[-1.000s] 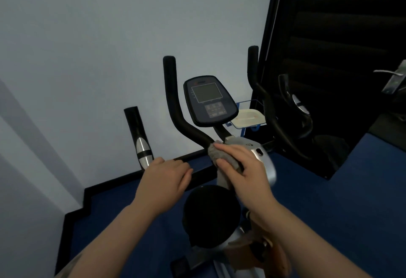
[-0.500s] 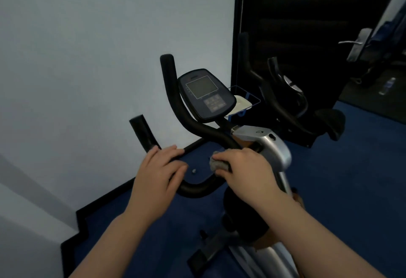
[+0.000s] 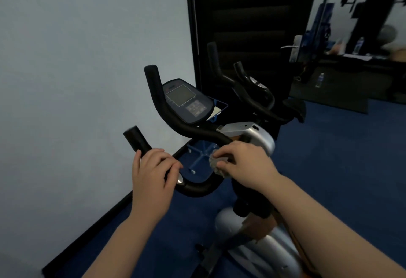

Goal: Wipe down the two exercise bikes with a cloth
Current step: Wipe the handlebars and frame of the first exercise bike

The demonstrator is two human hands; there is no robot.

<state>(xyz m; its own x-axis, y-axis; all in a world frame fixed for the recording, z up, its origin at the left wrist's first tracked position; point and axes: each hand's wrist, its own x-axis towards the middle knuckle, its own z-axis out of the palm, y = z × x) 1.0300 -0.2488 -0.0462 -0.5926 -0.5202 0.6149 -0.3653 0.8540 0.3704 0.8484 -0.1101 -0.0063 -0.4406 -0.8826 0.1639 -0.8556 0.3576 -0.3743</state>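
Bikes: two. Cloth (image 3: 216, 164): one, gripped by right hand (image 3: 246, 165) against handlebar (image 3: 197, 132). Left hand (image 3: 153, 172) grips handlebar.

Blue carpeted floor (image 3: 329, 156) carries the near exercise bike (image 3: 248, 139). The second bike (image 3: 259, 97) stands behind it. A water bottle (image 3: 319, 80) stands on the floor's far right.

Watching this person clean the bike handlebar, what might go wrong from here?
1. The cloth is bunched small under the right hand, so it may wipe only a narrow strip of the handlebar and miss spots.
2. The console sits just above the bar; a sweep upward might press its buttons.
3. The second bike stands close behind, so the cloth hand could knock its handles when moving over.
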